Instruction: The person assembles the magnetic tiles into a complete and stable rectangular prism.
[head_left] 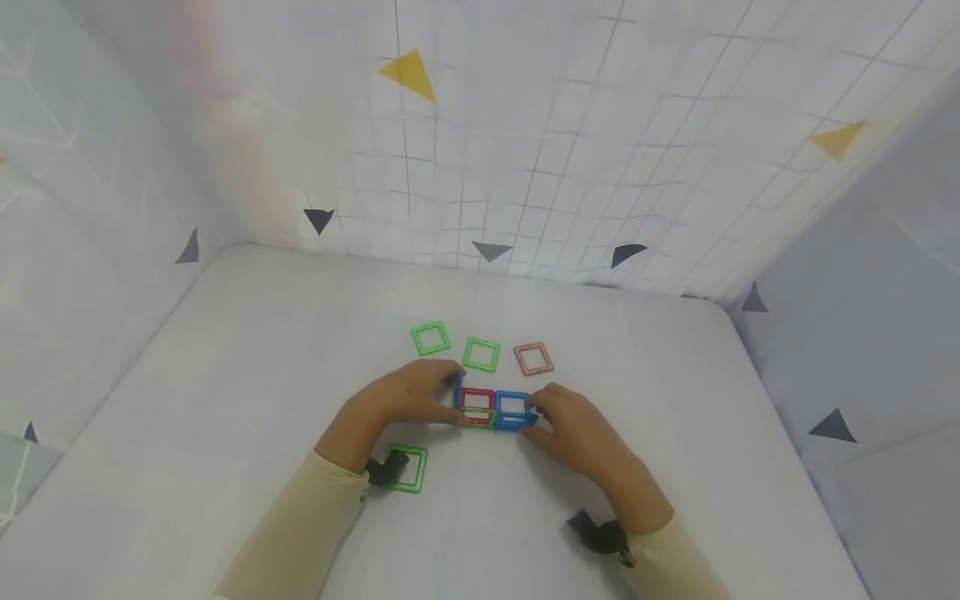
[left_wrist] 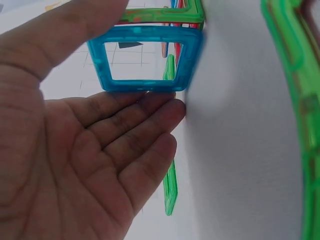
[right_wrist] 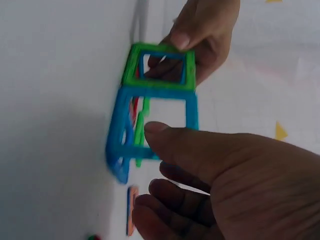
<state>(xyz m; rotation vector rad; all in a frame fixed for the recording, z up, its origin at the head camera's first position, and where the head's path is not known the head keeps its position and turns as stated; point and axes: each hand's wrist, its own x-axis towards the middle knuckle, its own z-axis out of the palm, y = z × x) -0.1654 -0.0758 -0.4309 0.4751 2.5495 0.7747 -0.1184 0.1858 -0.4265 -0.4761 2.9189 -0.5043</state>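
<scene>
Square magnetic tiles are joined into a small structure between both hands. A red tile [head_left: 480, 390] and a blue tile [head_left: 513, 393] lie flat at the back. Along the front stand a green tile [right_wrist: 160, 84] and another blue tile [right_wrist: 155, 93], and a blue end tile [left_wrist: 150, 34] stands at the left. My left hand [head_left: 412, 396] holds that left end, its thumb on the green tile and its fingers by the end tile. At the right end, my right hand [head_left: 573, 425] pinches the front blue tile, thumb in front and fingers behind.
Two loose green tiles [head_left: 417, 344] and an orange tile [head_left: 520, 361] lie behind the structure. Another green tile [head_left: 423, 471] lies beside the left wrist, partly covered by a black wrist mount [head_left: 386, 469]. White patterned cloth [head_left: 525, 150] rises behind the white table [head_left: 675, 400].
</scene>
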